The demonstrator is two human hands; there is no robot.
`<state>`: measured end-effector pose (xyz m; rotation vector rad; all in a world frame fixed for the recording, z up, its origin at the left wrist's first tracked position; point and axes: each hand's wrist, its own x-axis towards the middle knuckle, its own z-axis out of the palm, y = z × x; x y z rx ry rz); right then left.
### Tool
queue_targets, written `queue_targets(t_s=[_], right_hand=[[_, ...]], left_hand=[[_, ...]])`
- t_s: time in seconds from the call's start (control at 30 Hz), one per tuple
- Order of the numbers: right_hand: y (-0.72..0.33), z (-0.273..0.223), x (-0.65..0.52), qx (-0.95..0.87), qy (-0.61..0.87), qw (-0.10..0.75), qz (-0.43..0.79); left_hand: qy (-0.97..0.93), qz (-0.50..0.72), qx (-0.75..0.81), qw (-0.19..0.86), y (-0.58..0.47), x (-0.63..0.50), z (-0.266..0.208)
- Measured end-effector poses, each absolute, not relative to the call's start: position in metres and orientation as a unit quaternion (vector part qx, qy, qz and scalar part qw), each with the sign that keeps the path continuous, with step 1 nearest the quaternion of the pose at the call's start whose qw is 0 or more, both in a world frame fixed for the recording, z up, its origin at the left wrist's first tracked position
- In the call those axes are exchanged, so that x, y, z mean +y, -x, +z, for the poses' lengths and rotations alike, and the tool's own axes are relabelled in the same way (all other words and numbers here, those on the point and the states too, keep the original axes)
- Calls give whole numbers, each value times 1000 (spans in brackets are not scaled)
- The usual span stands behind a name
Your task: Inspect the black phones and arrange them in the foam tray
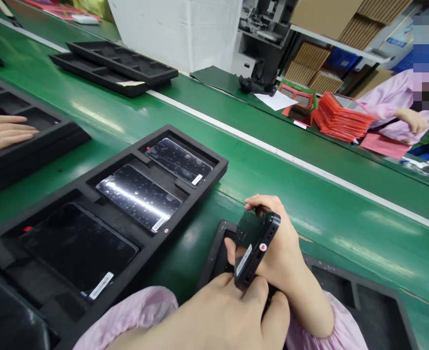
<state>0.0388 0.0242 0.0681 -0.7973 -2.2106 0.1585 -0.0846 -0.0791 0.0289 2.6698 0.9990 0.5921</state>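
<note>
A dark smartphone [257,243] is held upright on edge at the lower centre, its screen facing left. A white label strip is on the screen's lower end, and a round red-and-white sticker is on the bottom edge. My right hand [283,248] wraps round the phone from behind and the right side. My left hand [232,311] is closed at the phone's lower end, its fingertips partly hidden. To the left, a black tray [166,231] holds several phones with label strips, among them a shiny phone [139,197]. Under my hands lies another black tray [378,287] with compartments.
Another person's hand [6,132] rests on a black tray [59,146] at the left. Stacked trays [127,63] sit beyond the white rail [236,133]. At the right, a person in pink [392,99] is beside a stack of red sleeves [340,116]. A white box [159,34] stands behind.
</note>
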Motion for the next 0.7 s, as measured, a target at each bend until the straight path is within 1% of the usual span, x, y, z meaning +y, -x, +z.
queue_targets(t_s=[0.2,0.3,0.57,0.7], right_hand=[[-39,67,25,-867,325,371,71],[-39,66,24,-865,330,369,76],[-40,69,23,-864,343,357,90],[-39,70,21,-860,352,360,85]], left_hand=[[-913,222,318,130,118,-72,69],[-907,246,322,113,131,-72,82],[-907,248,318,118,130,-70,81],[-911,248,314,102,130,-71,81]])
